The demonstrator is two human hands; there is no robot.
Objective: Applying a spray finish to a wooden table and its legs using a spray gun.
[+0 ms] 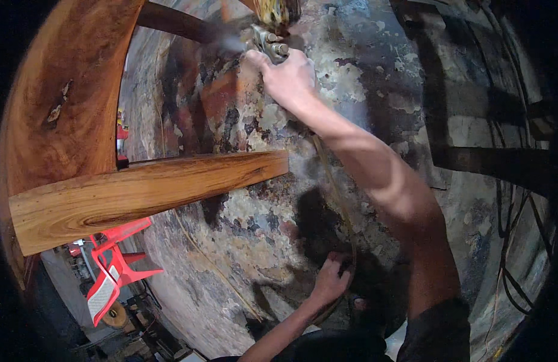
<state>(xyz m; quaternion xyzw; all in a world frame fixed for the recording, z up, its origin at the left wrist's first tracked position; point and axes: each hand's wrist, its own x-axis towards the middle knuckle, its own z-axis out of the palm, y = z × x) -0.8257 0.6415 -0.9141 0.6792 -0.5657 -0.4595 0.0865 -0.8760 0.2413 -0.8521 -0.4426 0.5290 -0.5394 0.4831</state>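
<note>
My right hand (291,75) reaches to the top of the view, closed around a metal spray gun (270,44) with round knobs. Pale mist leaves its left side toward a dark wooden bar (173,21). A yellowish-brown streaked object (276,11) is just above the gun; I cannot tell whether it is joined to it. From below the gun a thin tan hose (334,188) hangs down to my left hand (332,280), whose fingers are curled on it low in the middle. A varnished wooden beam (152,192) juts in from a broad wooden slab (68,96) at left.
Below the beam lies a red plastic chair (113,268) near cluttered items. The floor (261,235) is stained and flaking, with another thin cord (215,271) across it. Dark cables (505,259) and a dark bar (490,161) are at right.
</note>
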